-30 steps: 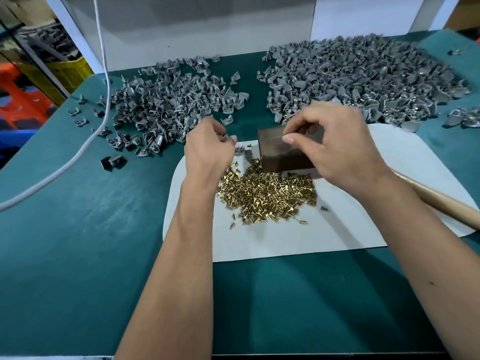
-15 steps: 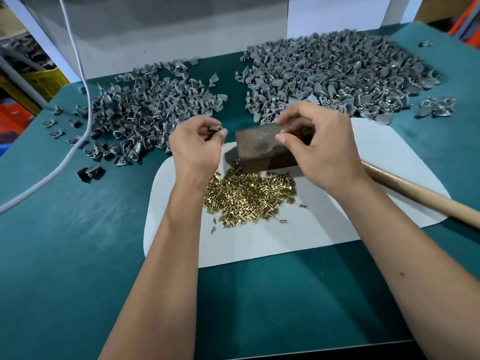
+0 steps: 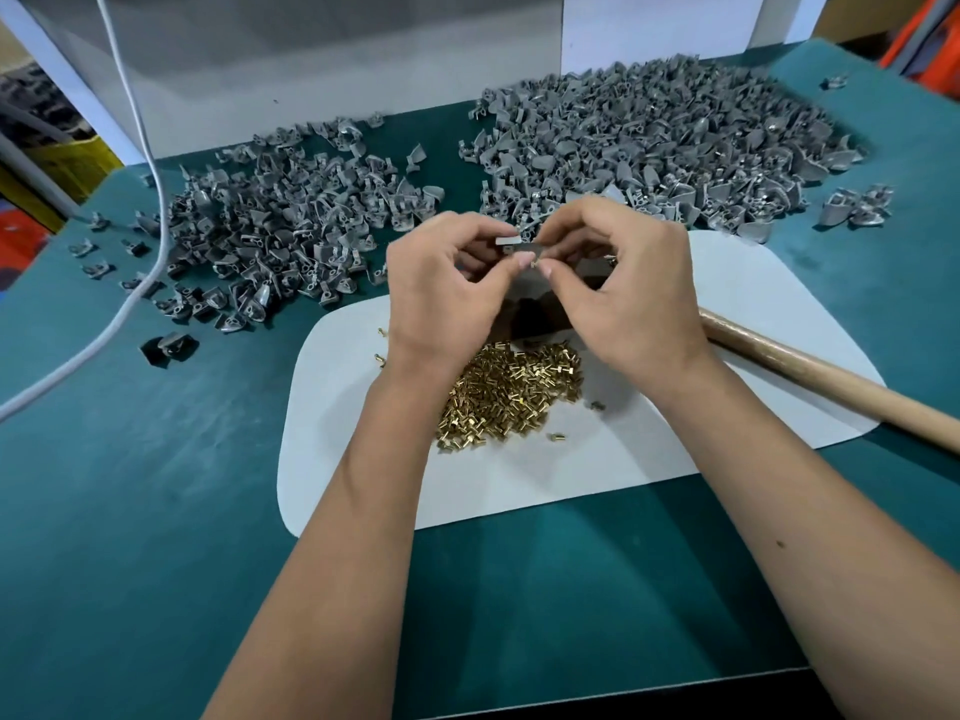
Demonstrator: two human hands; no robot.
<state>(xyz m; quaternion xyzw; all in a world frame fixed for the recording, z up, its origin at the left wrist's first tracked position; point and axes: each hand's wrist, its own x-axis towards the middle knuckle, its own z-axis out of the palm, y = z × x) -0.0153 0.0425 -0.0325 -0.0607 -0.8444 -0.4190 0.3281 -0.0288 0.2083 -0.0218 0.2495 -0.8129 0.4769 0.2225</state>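
The left hand (image 3: 447, 288) pinches a small grey part (image 3: 511, 241) between thumb and fingertips, raised above the dark block (image 3: 530, 317) on the white mat (image 3: 519, 485). The part's long axis runs left to right across the view, with its pale flat edge up. The right hand (image 3: 623, 293) meets it, thumb and forefinger pinched narrow at the part's right end; a brass speck at their tips is too small to identify. Brass pins (image 3: 511, 397) lie heaped just below the block, and a wooden handle (image 3: 831, 376) is to the right.
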